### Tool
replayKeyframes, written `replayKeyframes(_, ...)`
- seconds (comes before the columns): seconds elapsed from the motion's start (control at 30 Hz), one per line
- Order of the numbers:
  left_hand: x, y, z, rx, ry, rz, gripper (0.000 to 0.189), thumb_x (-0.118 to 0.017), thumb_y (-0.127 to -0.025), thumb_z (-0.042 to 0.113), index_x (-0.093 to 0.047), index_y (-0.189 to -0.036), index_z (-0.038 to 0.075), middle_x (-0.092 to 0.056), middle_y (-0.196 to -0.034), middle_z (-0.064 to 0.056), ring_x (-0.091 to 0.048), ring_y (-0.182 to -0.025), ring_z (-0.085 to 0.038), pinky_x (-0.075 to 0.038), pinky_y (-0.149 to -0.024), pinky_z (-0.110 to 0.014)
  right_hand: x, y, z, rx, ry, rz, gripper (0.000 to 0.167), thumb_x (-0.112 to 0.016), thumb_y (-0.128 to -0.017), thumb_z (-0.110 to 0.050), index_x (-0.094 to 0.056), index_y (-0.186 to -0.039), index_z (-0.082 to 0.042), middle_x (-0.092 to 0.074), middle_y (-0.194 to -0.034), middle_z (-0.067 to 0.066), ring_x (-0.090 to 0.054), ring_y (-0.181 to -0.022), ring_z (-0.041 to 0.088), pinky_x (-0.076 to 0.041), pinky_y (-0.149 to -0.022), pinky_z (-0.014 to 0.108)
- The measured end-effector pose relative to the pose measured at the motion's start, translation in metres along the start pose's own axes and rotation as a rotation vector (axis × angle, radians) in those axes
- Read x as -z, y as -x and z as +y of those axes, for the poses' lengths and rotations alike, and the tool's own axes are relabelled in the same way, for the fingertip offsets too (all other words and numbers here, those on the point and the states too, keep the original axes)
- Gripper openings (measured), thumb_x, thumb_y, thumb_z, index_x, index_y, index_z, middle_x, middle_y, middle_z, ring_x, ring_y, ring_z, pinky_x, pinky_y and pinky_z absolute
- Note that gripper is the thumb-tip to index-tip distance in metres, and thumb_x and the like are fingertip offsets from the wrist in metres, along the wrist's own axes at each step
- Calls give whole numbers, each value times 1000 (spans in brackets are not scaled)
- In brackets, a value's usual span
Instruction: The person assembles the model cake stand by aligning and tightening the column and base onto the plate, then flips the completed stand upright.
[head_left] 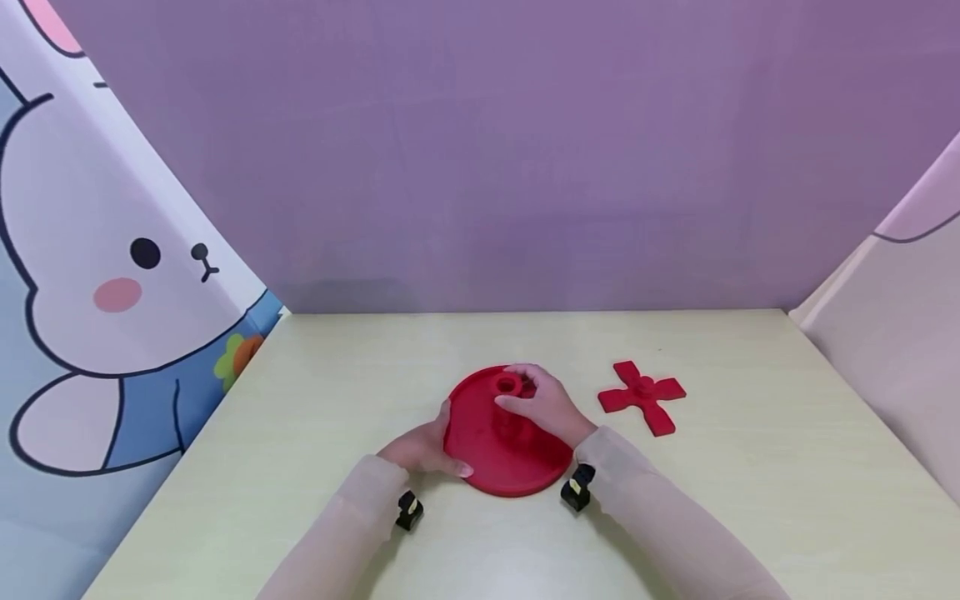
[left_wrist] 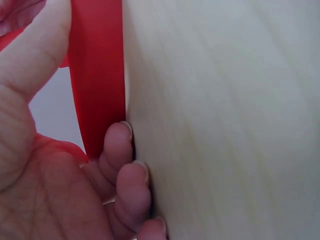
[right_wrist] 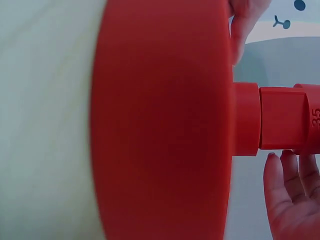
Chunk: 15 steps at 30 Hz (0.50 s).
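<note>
A red round base [head_left: 491,479] with a raised rim lies on the table, and a red post stands up from its middle. My left hand [head_left: 423,450] holds the base's left side, thumb and fingers spread along the rim [left_wrist: 100,65]. My right hand [head_left: 553,414] grips the top of the post, a red ring-shaped piece [head_left: 507,383] with a hole. In the right wrist view, a flat-sided red section [right_wrist: 284,119] sits on a collar [right_wrist: 247,119], and the ringed end bears the digits "35". Several right fingers [right_wrist: 292,185] show beside it; the thumb is outside that view.
A red four-armed cross piece [head_left: 643,392] with a small central knob lies flat on the pale table [head_left: 750,467], right of the base. Behind stands a purple wall panel [head_left: 525,167]. A panel with a cartoon rabbit [head_left: 97,250] bounds the left side.
</note>
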<state>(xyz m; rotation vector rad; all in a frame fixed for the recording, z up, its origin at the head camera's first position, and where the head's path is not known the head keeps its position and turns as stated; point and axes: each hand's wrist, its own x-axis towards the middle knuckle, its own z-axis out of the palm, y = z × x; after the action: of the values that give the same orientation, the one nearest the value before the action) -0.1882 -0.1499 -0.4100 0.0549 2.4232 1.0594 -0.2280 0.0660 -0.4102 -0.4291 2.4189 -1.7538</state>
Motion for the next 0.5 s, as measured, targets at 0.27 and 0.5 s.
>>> replayKeyframes(0.27,1,-3,-3,-3,-29,-4,120,-86,-69,28,-5,-154,6,-39,-145,-16,-38,-128,-39,-49,-88,-49,-7,-2,-3,-11,-2,52,41,-78,-80,-18,-50,-109,-8,-59,-102,6,-57,-93,22,-54,-75,35)
replayKeyframes(0.5,0,-6,-2,-27,-33,-10,121,-87,-68,26,-5,-154,4,-41,-142,-16,-41,-125,-38,-51,-85,-48,-8,-3,-3,9,-22,35,64,-77,-81,-18,-44,-134,-6,-55,-118,9,-55,-106,26,-54,-80,38)
